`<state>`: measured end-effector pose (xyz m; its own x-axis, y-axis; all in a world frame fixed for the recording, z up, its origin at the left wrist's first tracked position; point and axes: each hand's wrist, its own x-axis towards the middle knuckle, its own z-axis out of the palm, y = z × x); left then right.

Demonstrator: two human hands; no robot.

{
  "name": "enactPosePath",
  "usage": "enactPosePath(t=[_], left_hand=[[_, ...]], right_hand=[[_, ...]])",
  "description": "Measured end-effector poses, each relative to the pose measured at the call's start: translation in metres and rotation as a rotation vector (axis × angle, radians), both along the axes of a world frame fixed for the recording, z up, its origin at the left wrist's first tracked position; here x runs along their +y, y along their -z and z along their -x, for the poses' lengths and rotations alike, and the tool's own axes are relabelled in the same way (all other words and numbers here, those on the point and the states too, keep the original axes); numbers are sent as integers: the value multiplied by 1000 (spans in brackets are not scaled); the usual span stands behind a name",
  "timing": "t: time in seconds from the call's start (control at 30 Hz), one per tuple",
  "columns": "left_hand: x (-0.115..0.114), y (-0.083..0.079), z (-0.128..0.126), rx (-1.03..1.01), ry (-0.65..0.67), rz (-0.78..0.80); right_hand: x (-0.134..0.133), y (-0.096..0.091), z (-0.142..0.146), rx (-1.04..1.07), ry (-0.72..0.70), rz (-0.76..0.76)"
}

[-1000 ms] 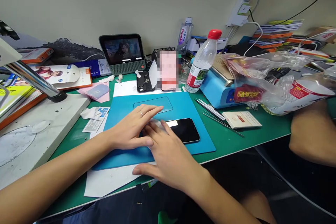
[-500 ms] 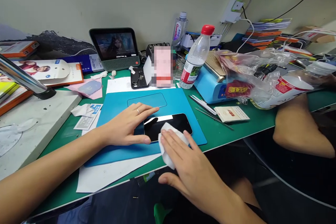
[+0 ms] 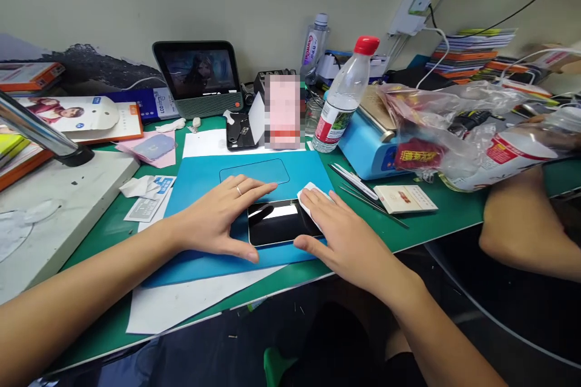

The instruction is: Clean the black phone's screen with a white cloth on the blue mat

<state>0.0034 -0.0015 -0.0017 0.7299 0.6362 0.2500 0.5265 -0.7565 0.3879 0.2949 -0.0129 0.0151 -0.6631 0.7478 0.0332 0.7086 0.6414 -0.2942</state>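
Note:
A smartphone (image 3: 278, 231) with a glossy black screen lies face up on a blue mat (image 3: 200, 267). My left hand (image 3: 224, 214) is at the phone's left end, fingers and thumb spread, with nothing held between them. Under the fingers of my right hand (image 3: 347, 230) is a white wipe (image 3: 311, 187), pressed on the phone's right end and mostly covered by the hand. My right thumb points out over the phone's lower edge. Beyond the phone, a clear dark-edged glass protector (image 3: 255, 172) rests flat on the mat.
Tweezers (image 3: 374, 205) and a cigarette box (image 3: 405, 199) lie right of the mat. A red-capped bottle (image 3: 336, 106) stands behind, beside a blue machine (image 3: 363, 144). A smart display (image 3: 200, 78) is at the back. Another person's arm (image 3: 526, 217) rests at the right.
My right hand has slid the white wipe up and to the right, from the phone's lower edge to its right end. My left hand has stayed nearly in place.

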Motion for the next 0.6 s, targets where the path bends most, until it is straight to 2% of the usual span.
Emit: enactPosePath(t=[0.13, 0.23, 0.33, 0.43, 0.6], left_hand=[[2, 1, 2, -54, -5, 10], [3, 1, 3, -73, 6, 18], [3, 1, 3, -82, 16, 35], [3, -1, 3, -79, 5, 48], [2, -1, 4, -61, 19, 64]], right_hand=[[1, 3, 32, -27, -51, -50], [-8, 9, 60, 37, -131, -71], [-19, 12, 79, 57, -130, -77], [-25, 13, 86, 46, -125, -95], [-34, 12, 80, 38, -129, -122]])
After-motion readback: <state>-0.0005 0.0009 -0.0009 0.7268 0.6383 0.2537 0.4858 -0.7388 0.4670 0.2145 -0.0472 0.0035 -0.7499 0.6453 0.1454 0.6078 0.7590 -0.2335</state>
